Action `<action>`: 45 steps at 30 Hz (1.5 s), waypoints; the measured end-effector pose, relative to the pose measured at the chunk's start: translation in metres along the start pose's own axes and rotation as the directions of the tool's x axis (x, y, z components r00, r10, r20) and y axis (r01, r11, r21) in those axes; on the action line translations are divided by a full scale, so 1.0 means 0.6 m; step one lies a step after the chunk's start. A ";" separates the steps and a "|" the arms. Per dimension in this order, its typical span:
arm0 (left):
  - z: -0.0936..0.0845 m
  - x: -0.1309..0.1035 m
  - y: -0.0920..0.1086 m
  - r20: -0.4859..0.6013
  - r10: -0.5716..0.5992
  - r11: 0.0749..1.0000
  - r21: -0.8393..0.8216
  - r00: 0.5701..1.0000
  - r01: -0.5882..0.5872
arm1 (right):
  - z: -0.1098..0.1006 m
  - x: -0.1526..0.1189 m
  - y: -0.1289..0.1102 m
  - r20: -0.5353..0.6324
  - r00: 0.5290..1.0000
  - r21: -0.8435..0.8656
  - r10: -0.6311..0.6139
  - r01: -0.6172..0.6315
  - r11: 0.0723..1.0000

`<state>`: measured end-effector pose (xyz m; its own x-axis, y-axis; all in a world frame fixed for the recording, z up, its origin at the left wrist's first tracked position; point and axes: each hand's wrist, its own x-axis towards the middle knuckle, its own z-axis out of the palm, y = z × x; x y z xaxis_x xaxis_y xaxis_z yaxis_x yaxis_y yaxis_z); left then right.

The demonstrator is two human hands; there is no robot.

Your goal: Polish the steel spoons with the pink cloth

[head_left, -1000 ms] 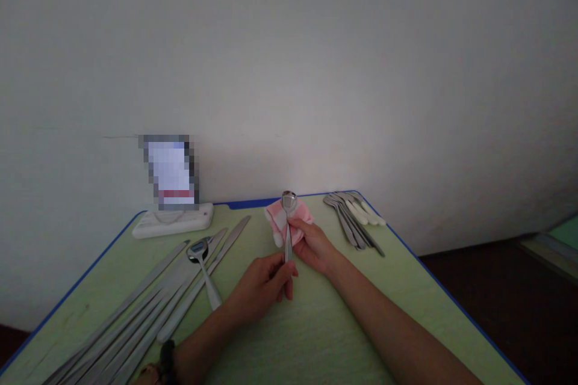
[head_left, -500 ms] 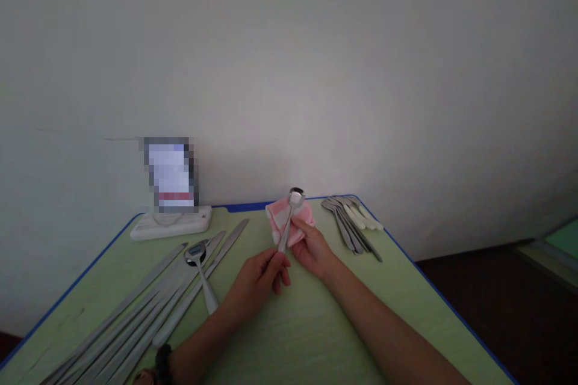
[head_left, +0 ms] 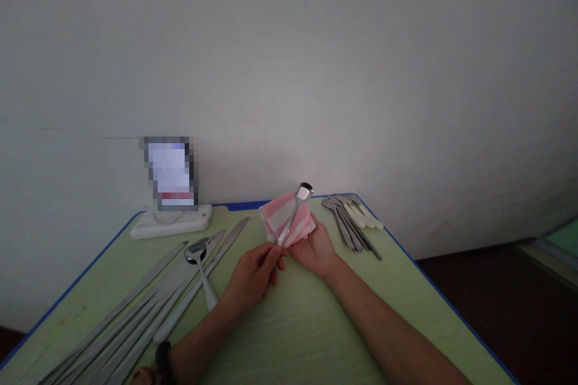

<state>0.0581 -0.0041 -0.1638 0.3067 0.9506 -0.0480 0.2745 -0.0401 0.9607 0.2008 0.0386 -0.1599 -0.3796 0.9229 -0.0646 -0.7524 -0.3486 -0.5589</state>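
A shiny metal spoon [head_left: 292,214] with a squarish bowl is tilted up over a pink and white cloth [head_left: 275,215]. My left hand [head_left: 256,269] pinches the spoon by the lower end of its handle. Behind and under the cloth is my right hand [head_left: 316,248], holding it from the right side; most of its fingers are hidden by the cloth. The spoon's handle lies across the cloth, and its bowl sticks out past the top edge.
Several metal knives [head_left: 135,307] lie at the left, with another spoon [head_left: 206,286] on them. On the right sits a pile of spoons and white-handled cutlery [head_left: 350,222]. A blurred phone [head_left: 170,173] stands on a white power bank [head_left: 174,222] by the wall. The green table [head_left: 289,337] has a blue edge.
The spoon has turned and its bowl has moved right and slightly up. The cloth is spread wider, and my right thumb has gone from its front. My left hand has shifted slightly left and up.
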 end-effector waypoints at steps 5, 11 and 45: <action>-0.002 -0.001 0.000 -0.005 0.021 0.996 0.083 1.000 -0.020 | 0.002 0.000 0.004 -0.008 1.000 -0.052 0.007 -0.008 0.999; 0.000 -0.002 0.001 0.067 0.066 0.993 0.091 0.996 -0.072 | 0.008 -0.005 -0.001 0.002 1.000 -0.036 0.031 -0.031 0.999; 0.006 -0.010 0.005 0.124 0.045 0.997 -0.067 0.991 -0.037 | 0.004 -0.006 0.023 -0.040 0.998 -0.199 0.044 -0.051 0.979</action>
<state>0.0603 -0.0109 -0.1617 0.4290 0.9025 -0.0384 0.2012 -0.0541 0.9781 0.1907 0.0303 -0.1654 -0.3904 0.9125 -0.1219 -0.6100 -0.3556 -0.7081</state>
